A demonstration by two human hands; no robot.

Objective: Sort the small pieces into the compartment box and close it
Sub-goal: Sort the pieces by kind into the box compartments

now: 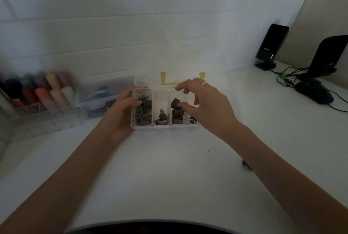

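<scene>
A clear plastic compartment box (150, 127) stands open on the white table, its lid (140, 80) raised at the back. Its compartments hold small dark hair clips (144, 110); a beige clip (161, 121) lies in the second one. My left hand (120, 113) grips the box's left side, thumb over the rim. My right hand (204, 105) hovers over the right compartments with fingers spread; its thumb touches a dark clip (175, 103) on top of the third pile. The rightmost compartment is mostly hidden by this hand. One small dark piece (246, 165) lies on the table beside my right forearm.
A clear organiser with coloured tubes (47, 92) stands at the left. Next to it is a clear lidded container (98, 94). At the right back are a black phone on a stand (271, 45), a second black stand (327, 58), a mouse (314, 92) and cables.
</scene>
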